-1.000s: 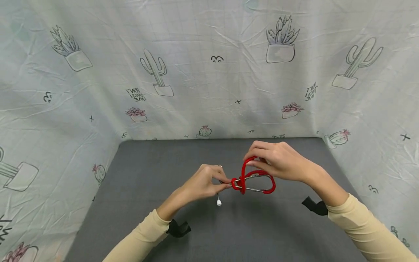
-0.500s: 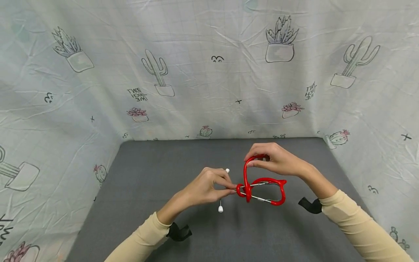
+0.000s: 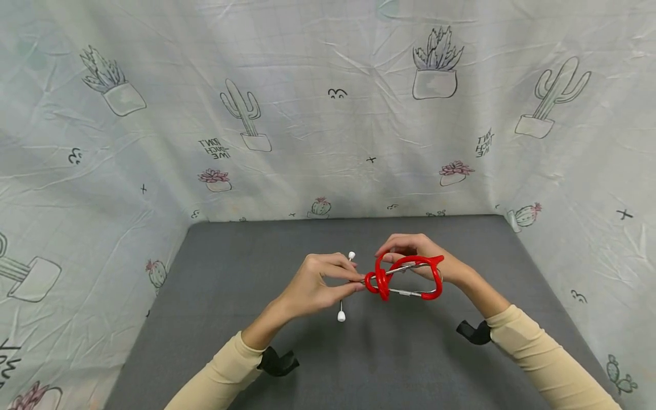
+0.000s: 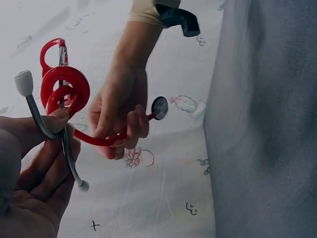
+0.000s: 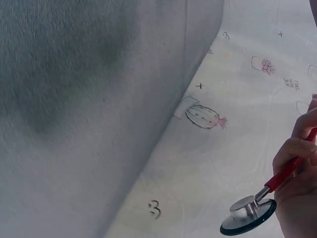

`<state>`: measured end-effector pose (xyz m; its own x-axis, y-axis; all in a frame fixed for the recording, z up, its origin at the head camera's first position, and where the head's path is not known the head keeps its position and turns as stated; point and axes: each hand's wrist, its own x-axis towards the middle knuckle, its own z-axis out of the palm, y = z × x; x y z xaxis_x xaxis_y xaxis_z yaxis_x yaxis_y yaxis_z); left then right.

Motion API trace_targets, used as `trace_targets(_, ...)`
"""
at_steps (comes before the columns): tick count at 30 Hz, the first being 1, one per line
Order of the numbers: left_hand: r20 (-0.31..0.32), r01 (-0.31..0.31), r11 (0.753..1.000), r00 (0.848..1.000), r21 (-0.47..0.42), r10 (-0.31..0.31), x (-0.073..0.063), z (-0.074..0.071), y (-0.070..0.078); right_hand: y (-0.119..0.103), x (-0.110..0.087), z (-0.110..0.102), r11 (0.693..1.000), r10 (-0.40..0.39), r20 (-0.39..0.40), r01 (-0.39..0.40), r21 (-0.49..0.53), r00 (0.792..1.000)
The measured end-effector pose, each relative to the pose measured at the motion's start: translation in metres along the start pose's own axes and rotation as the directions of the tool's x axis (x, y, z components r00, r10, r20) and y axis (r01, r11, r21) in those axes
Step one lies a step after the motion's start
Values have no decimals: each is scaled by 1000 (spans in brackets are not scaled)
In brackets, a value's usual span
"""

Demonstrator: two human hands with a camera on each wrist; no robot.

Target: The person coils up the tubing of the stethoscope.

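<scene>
Left hand [image 3: 316, 287] pinches a glossy-red, metal-tubed stethoscope [image 3: 382, 285]; right hand [image 3: 421, 247] curls its fingers round the hose [image 4: 96, 141]. White cactus-print cloth [image 3: 307, 125] bears mirrored "TOUCH".

In the head view, the chest piece [image 5: 247, 214] of the red stethoscope [image 3: 383, 285] could not be made out at the right hand [image 3: 420, 250], and the left hand [image 3: 318, 285] hid the pinched stretch of the metal ear tubes [image 4: 34, 112]. The left wrist view cut off the left hand at its left and bottom edges; the right wrist view cropped the right hand at its right edge and blurred the grey tabletop [image 5: 74, 109].
</scene>
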<state>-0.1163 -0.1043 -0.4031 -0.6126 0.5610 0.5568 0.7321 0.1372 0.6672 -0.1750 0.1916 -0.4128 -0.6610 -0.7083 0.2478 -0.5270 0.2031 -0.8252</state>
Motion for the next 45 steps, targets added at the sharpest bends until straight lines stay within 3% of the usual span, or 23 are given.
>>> trace_targets(11,-72,52,999,996,3,-52,2,-4,1,18,-6,15,998,52,-57,-50,41,997)
trace_targets(18,-102,62,998,993,3,-61,2,-8,-1,18,-11,20,980,183,-70,-177,90,981)
trace_targets(26,-148,77,997,986,31,-72,3,-12,-3,20,-10,30,995,7,-91,2,95,996)
trace_targets(33,-183,153,988,973,39,-143,3,-15,-5,18,-13,40,998,21,-138,-14,56,990)
trace_targets(45,-264,221,975,942,15,-209,6,-26,-9,18,-19,58,997,-71,-278,66,-27,958)
